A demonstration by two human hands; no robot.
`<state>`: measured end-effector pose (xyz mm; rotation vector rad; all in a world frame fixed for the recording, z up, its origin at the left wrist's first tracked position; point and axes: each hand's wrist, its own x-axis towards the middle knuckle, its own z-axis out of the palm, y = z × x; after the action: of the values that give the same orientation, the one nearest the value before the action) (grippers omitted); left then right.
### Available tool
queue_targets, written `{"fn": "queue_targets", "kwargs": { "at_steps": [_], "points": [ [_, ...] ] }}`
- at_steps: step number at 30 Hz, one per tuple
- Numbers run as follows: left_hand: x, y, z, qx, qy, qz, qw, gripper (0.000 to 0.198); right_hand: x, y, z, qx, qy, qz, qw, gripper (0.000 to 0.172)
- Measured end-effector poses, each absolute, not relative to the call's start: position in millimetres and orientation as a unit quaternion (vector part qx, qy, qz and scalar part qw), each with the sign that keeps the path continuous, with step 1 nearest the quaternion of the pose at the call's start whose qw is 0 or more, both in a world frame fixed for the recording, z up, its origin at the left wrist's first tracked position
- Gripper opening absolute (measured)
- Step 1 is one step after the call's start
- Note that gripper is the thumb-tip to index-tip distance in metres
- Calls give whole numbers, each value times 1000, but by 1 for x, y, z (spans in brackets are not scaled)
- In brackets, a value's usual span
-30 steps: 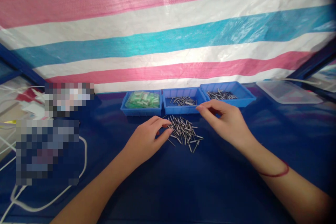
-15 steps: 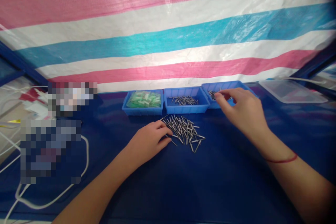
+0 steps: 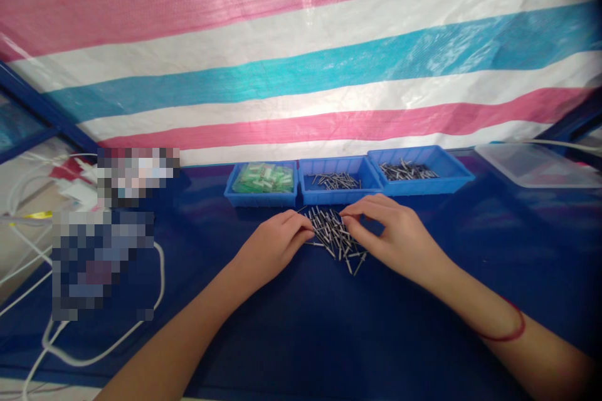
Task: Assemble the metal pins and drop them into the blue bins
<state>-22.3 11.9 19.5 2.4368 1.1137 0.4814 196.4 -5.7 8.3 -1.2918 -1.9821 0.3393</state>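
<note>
A loose pile of metal pop rivets [image 3: 333,232] lies on the dark blue tabletop. At the pile's left edge is my left hand [image 3: 277,238], thumb and fingers pinched together; whatever is between the tips is too small to make out. From the right, my right hand [image 3: 395,232] reaches to the pile, its thumb and index tips close together on a rivet end. Just behind stand the middle blue bin [image 3: 341,198], with some rivets in it, and the right blue bin [image 3: 446,183], which holds more rivets in its left part.
A left blue bin [image 3: 263,200] contains green-and-white packets [image 3: 264,177]. A clear plastic lid [image 3: 531,166] lies at the back right. White cables [image 3: 162,276] and blurred-out items occupy the left side. A striped sheet [image 3: 301,88] hangs behind the table [image 3: 320,338].
My right hand has come from the right bin down and left to the rivet pile. My left hand's thumb and fingers have drawn together at the pile. The view has shifted slightly.
</note>
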Motion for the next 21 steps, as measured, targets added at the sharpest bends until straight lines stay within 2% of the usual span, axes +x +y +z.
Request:
{"fn": "queue_targets", "kwargs": {
  "at_steps": [4, 10, 15, 21],
  "points": [
    [-14, 4, 20, 806, 429, 265, 310, 15, 182, -17, 10, -492, -728, 268, 395, 17],
    [-3, -7, 14, 739, 421, 311, 425, 17, 175, -23, 9, -497, -670, 334, 440, 21],
    [-3, -7, 13, 738, 422, 301, 431, 21, 174, -24, 8, -490, -671, 342, 439, 19],
    [-3, -7, 15, 790, 392, 276, 382, 26, 175, -26, 12, -462, -722, 304, 416, 16]
  ]
}}
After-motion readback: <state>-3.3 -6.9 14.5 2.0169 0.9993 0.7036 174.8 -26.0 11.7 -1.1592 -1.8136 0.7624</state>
